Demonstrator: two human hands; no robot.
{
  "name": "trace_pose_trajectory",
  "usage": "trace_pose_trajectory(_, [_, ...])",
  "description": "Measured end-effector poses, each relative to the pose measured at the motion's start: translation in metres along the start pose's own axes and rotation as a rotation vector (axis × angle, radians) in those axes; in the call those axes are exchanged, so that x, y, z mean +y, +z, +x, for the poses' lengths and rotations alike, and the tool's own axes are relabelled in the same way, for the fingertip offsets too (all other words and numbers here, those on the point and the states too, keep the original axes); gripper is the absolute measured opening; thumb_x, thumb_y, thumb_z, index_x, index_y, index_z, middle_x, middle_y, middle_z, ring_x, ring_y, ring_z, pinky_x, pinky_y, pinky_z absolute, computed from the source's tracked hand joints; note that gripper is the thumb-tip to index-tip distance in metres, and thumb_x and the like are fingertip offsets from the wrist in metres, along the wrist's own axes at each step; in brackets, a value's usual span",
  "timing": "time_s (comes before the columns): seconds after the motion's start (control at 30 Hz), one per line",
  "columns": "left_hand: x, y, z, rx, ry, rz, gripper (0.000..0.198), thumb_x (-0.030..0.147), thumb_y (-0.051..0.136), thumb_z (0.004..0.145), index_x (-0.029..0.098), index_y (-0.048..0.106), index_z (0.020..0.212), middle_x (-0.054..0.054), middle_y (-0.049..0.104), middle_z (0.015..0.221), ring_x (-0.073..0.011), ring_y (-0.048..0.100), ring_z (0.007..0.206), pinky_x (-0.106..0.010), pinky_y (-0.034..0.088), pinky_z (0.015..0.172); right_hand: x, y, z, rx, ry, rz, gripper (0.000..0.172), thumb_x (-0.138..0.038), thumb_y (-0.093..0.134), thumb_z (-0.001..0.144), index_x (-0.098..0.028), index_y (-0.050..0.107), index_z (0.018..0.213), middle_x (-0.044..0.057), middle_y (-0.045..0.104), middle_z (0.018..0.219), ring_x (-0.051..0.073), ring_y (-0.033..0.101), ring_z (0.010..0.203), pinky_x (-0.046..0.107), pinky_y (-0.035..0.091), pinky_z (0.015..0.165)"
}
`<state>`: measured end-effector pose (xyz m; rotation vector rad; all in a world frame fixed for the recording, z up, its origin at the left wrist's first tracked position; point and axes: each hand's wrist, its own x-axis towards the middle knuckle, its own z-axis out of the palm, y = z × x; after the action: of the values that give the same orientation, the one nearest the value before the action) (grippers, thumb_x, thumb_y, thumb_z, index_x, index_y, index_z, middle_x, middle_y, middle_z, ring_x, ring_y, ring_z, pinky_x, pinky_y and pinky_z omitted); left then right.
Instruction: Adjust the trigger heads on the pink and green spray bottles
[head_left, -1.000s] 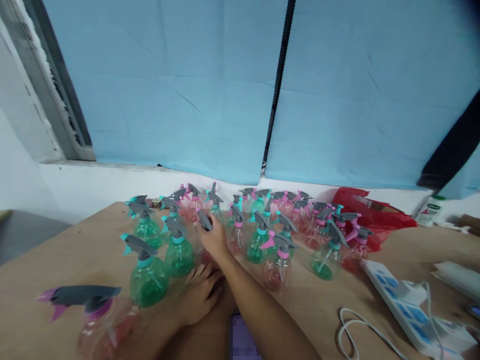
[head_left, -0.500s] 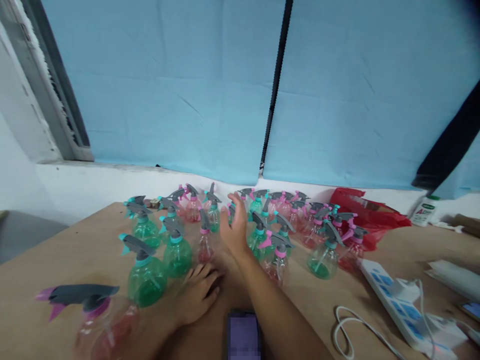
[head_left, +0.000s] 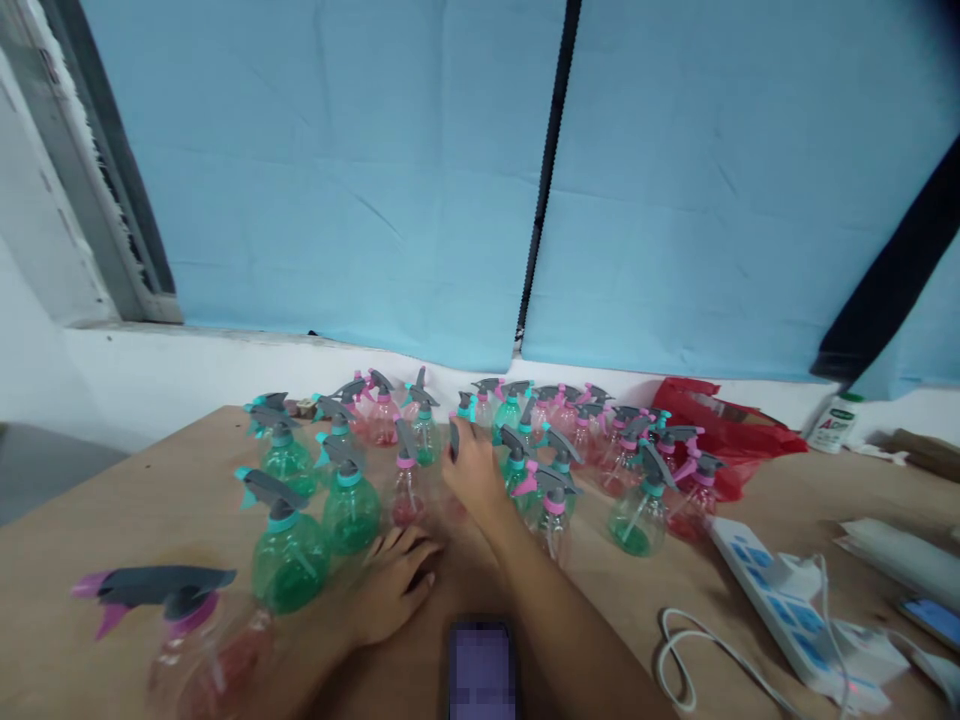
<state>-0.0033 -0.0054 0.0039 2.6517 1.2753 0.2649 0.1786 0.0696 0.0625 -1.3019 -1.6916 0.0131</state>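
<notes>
Many small spray bottles, green or pink with grey trigger heads, stand grouped on a wooden table [head_left: 150,500]. My right hand [head_left: 474,472] reaches into the middle of the group. Its fingers are wrapped round the grey head of a spray bottle [head_left: 454,440] whose body is mostly hidden behind the hand. Just left of it stands a pink bottle [head_left: 407,492]. My left hand [head_left: 391,588] lies flat on the table in front of the bottles, fingers spread, holding nothing. A green bottle [head_left: 349,508] is close to its fingertips.
A phone [head_left: 482,668] lies at the near edge between my arms. A large pink bottle [head_left: 187,640] stands at the near left. A white power strip [head_left: 780,600] with a cable [head_left: 686,650] lies on the right. A red bag [head_left: 724,432] and a white bottle [head_left: 832,422] sit by the wall.
My right hand let go of the pink bottle it held, opened, moved right and closed on another bottle's head. My left hand stayed flat on the table.
</notes>
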Motion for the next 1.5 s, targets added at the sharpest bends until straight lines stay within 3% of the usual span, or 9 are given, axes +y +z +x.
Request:
trace_pose_trajectory(0.2, [0.001, -0.002, -0.001, 0.009, 0.009, -0.012, 0.038, 0.029, 0.049, 0.100, 0.028, 0.063, 0.136, -0.007, 0.061, 0.137, -0.0301, 0.054, 0.124, -0.050, 0.042, 0.106, 0.010, 0.002, -0.023, 0.070, -0.127, 0.283, 0.048, -0.020, 0.056, 0.090, -0.021, 0.060, 0.137, 0.012, 0.068, 0.133, 0.026, 0.063, 0.125, 0.041, 0.048, 0.109])
trace_pose_trajectory(0.37, [-0.003, 0.001, -0.001, 0.026, 0.011, -0.024, 0.037, 0.032, 0.050, 0.101, 0.029, 0.062, 0.136, -0.006, 0.059, 0.137, -0.0292, 0.053, 0.123, -0.049, 0.041, 0.106, 0.012, 0.012, -0.032, 0.069, 0.037, 0.523, 0.066, -0.017, 0.061, 0.080, -0.021, 0.050, 0.145, 0.010, 0.065, 0.133, 0.023, 0.065, 0.114, 0.037, 0.051, 0.101])
trace_pose_trajectory(0.47, [-0.002, 0.000, -0.001, 0.020, 0.020, -0.031, 0.034, 0.031, 0.050, 0.101, 0.030, 0.063, 0.132, -0.005, 0.060, 0.135, -0.0288, 0.053, 0.122, -0.048, 0.042, 0.105, 0.017, 0.017, -0.028, 0.055, 0.104, 0.578, 0.050, -0.018, 0.060, 0.076, -0.019, 0.064, 0.126, 0.006, 0.070, 0.108, 0.021, 0.065, 0.094, 0.034, 0.052, 0.090])
trace_pose_trajectory(0.6, [-0.002, 0.000, -0.001, 0.025, 0.025, -0.020, 0.028, 0.032, 0.049, 0.102, 0.029, 0.065, 0.125, -0.005, 0.062, 0.129, -0.0284, 0.054, 0.118, -0.046, 0.042, 0.102, 0.023, 0.009, -0.023, -0.120, 0.217, 0.772, 0.029, -0.019, 0.056, 0.074, -0.021, 0.072, 0.097, 0.000, 0.066, 0.078, 0.016, 0.056, 0.066, 0.026, 0.045, 0.063])
trace_pose_trajectory(0.77, [-0.008, 0.006, 0.000, 0.050, 0.041, -0.017, 0.026, 0.034, 0.051, 0.101, 0.030, 0.064, 0.124, -0.004, 0.062, 0.125, -0.0278, 0.055, 0.117, -0.043, 0.043, 0.100, 0.023, -0.011, -0.028, -0.352, 0.220, 1.043, 0.029, -0.018, 0.051, 0.065, -0.022, 0.074, 0.083, 0.001, 0.072, 0.081, 0.015, 0.058, 0.065, 0.025, 0.042, 0.061])
trace_pose_trajectory(0.97, [-0.007, 0.008, 0.000, 0.043, 0.022, -0.005, 0.027, 0.034, 0.051, 0.101, 0.028, 0.064, 0.124, -0.005, 0.062, 0.127, -0.0287, 0.054, 0.119, -0.045, 0.042, 0.101, 0.019, -0.019, -0.032, -0.410, 0.291, 1.100, 0.017, -0.022, 0.054, 0.061, -0.021, 0.070, 0.066, 0.000, 0.064, 0.062, 0.015, 0.053, 0.058, 0.025, 0.036, 0.055])
trace_pose_trajectory(1.13, [-0.006, 0.006, 0.000, 0.043, 0.019, -0.020, 0.028, 0.033, 0.051, 0.101, 0.027, 0.063, 0.125, -0.006, 0.062, 0.127, -0.0289, 0.054, 0.118, -0.045, 0.043, 0.101, 0.018, -0.022, -0.031, -0.425, 0.235, 1.061, 0.024, -0.022, 0.051, 0.061, -0.023, 0.073, 0.071, -0.001, 0.065, 0.065, 0.014, 0.049, 0.057, 0.027, 0.037, 0.056])
trace_pose_trajectory(1.33, [-0.009, 0.010, 0.000, 0.053, 0.025, -0.009, 0.029, 0.034, 0.051, 0.101, 0.027, 0.063, 0.126, -0.006, 0.061, 0.129, -0.0282, 0.053, 0.119, -0.045, 0.042, 0.102, 0.021, -0.016, -0.033, -0.377, 0.282, 1.062, 0.017, -0.022, 0.052, 0.059, -0.022, 0.069, 0.063, 0.001, 0.065, 0.065, 0.016, 0.052, 0.062, 0.027, 0.039, 0.060])
trace_pose_trajectory(1.5, [-0.008, 0.008, -0.001, 0.030, 0.021, 0.007, 0.030, 0.035, 0.050, 0.101, 0.027, 0.062, 0.128, -0.006, 0.061, 0.129, -0.0281, 0.054, 0.119, -0.045, 0.042, 0.103, 0.020, -0.021, -0.032, -0.369, 0.277, 1.016, 0.026, -0.023, 0.052, 0.061, -0.022, 0.075, 0.072, -0.001, 0.069, 0.073, 0.015, 0.055, 0.061, 0.027, 0.043, 0.063])
